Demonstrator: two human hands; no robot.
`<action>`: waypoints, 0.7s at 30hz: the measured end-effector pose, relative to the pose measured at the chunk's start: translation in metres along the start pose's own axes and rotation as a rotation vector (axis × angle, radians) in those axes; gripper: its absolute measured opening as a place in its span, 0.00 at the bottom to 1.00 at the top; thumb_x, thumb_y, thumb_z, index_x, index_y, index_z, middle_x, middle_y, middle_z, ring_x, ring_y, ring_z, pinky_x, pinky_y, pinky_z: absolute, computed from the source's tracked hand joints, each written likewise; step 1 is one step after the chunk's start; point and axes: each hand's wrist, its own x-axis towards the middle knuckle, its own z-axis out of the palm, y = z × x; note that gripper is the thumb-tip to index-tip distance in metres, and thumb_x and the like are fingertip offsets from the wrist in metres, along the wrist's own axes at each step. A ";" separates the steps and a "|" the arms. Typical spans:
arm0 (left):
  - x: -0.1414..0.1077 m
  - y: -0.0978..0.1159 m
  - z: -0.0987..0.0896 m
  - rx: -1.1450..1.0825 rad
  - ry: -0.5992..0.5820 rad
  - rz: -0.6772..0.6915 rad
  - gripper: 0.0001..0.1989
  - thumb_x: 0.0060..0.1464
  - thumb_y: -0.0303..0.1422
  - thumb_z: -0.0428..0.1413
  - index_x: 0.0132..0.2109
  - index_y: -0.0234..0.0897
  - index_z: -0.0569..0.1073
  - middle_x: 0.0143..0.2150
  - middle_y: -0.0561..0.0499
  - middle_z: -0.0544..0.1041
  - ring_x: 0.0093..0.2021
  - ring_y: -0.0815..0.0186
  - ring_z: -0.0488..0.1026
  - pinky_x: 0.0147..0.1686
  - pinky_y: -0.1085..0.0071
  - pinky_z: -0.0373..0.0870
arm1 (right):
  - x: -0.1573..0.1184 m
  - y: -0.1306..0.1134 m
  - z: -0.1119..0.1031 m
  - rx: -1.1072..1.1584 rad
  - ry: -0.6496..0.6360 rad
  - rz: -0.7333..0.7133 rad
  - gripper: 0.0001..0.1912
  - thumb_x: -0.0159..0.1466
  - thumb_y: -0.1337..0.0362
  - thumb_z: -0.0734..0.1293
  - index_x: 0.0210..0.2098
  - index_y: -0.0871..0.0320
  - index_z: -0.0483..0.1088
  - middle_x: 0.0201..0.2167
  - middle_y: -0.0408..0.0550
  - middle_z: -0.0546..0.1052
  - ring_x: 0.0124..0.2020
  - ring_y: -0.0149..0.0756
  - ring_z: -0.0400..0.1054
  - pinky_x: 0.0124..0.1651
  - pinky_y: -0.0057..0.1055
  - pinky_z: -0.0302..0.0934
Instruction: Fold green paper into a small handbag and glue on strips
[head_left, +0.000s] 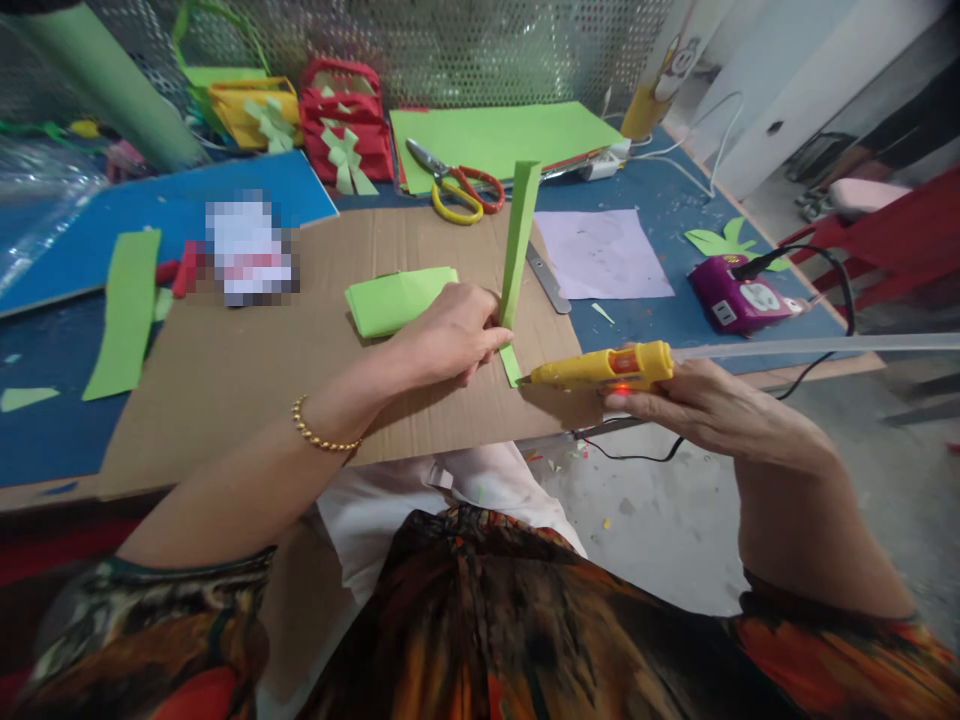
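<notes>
My left hand (pixel 457 335) pinches a narrow green paper strip (pixel 520 240) near its lower end, over the brown cardboard (pixel 262 370). Most of the strip stands up above the fingers, and its short end lies toward me on the cardboard. In my right hand (pixel 697 405) is a yellow glue gun (pixel 607 368), its nozzle pointing left at the strip's short end. A red light glows on the gun, and a clear glue stick runs out of its back. Just behind my left hand lies a folded green paper piece (pixel 397 300).
Scissors (pixel 457 190) and green sheets (pixel 495 140) lie at the back, beside red (pixel 346 125) and yellow (pixel 255 112) paper bags. A metal ruler (pixel 547 278), lilac paper (pixel 604 253) and purple power socket (pixel 739 295) are on the right; a green strip (pixel 127 310) is left.
</notes>
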 end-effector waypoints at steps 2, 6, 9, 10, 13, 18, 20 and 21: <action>0.000 0.000 0.000 -0.009 0.002 -0.003 0.20 0.58 0.26 0.60 0.19 0.39 0.68 0.09 0.57 0.65 0.13 0.68 0.68 0.25 0.71 0.66 | -0.001 0.002 -0.002 0.013 -0.034 -0.002 0.24 0.75 0.44 0.57 0.49 0.48 0.80 0.24 0.44 0.66 0.30 0.40 0.66 0.33 0.36 0.65; 0.000 0.001 0.000 0.018 -0.013 -0.017 0.19 0.59 0.26 0.59 0.19 0.38 0.68 0.10 0.57 0.66 0.14 0.68 0.68 0.24 0.72 0.66 | -0.009 0.020 -0.001 -0.065 0.010 -0.008 0.22 0.75 0.47 0.59 0.50 0.47 0.81 0.23 0.43 0.63 0.26 0.38 0.61 0.33 0.37 0.62; -0.001 0.002 0.000 0.045 -0.013 -0.027 0.19 0.59 0.26 0.59 0.20 0.38 0.69 0.11 0.56 0.66 0.15 0.68 0.68 0.26 0.71 0.67 | -0.011 0.029 0.003 -0.108 0.007 -0.025 0.22 0.76 0.49 0.57 0.50 0.47 0.81 0.20 0.41 0.58 0.24 0.37 0.57 0.31 0.37 0.59; -0.001 0.002 -0.001 0.048 -0.011 -0.031 0.18 0.59 0.26 0.59 0.20 0.37 0.69 0.11 0.56 0.66 0.15 0.68 0.68 0.26 0.71 0.68 | -0.011 0.029 0.003 -0.106 -0.006 -0.028 0.23 0.76 0.49 0.57 0.50 0.47 0.81 0.20 0.40 0.57 0.24 0.37 0.57 0.31 0.37 0.59; -0.001 0.004 -0.001 0.047 -0.012 -0.039 0.18 0.58 0.26 0.59 0.20 0.38 0.69 0.11 0.56 0.67 0.15 0.68 0.68 0.25 0.71 0.67 | -0.006 0.017 0.003 -0.073 -0.026 -0.017 0.24 0.76 0.49 0.55 0.50 0.47 0.81 0.20 0.42 0.60 0.26 0.39 0.62 0.32 0.37 0.61; -0.002 0.004 -0.001 0.048 -0.016 -0.039 0.19 0.59 0.27 0.59 0.20 0.38 0.69 0.11 0.55 0.66 0.15 0.68 0.68 0.27 0.70 0.69 | 0.003 -0.011 -0.003 0.046 -0.033 0.041 0.21 0.75 0.46 0.58 0.52 0.45 0.79 0.30 0.47 0.74 0.35 0.41 0.69 0.36 0.37 0.66; -0.002 0.004 -0.001 0.043 -0.017 -0.024 0.19 0.59 0.26 0.58 0.20 0.38 0.69 0.11 0.55 0.67 0.15 0.68 0.68 0.27 0.70 0.68 | 0.005 -0.015 -0.005 0.077 -0.026 0.056 0.21 0.75 0.45 0.59 0.51 0.46 0.79 0.33 0.48 0.76 0.36 0.41 0.69 0.36 0.37 0.66; -0.002 0.003 -0.001 0.042 -0.017 -0.020 0.18 0.58 0.25 0.58 0.20 0.38 0.69 0.11 0.55 0.67 0.15 0.68 0.68 0.26 0.71 0.68 | 0.006 -0.015 -0.005 0.078 -0.023 0.061 0.21 0.75 0.45 0.59 0.49 0.46 0.80 0.32 0.47 0.76 0.34 0.41 0.68 0.35 0.38 0.66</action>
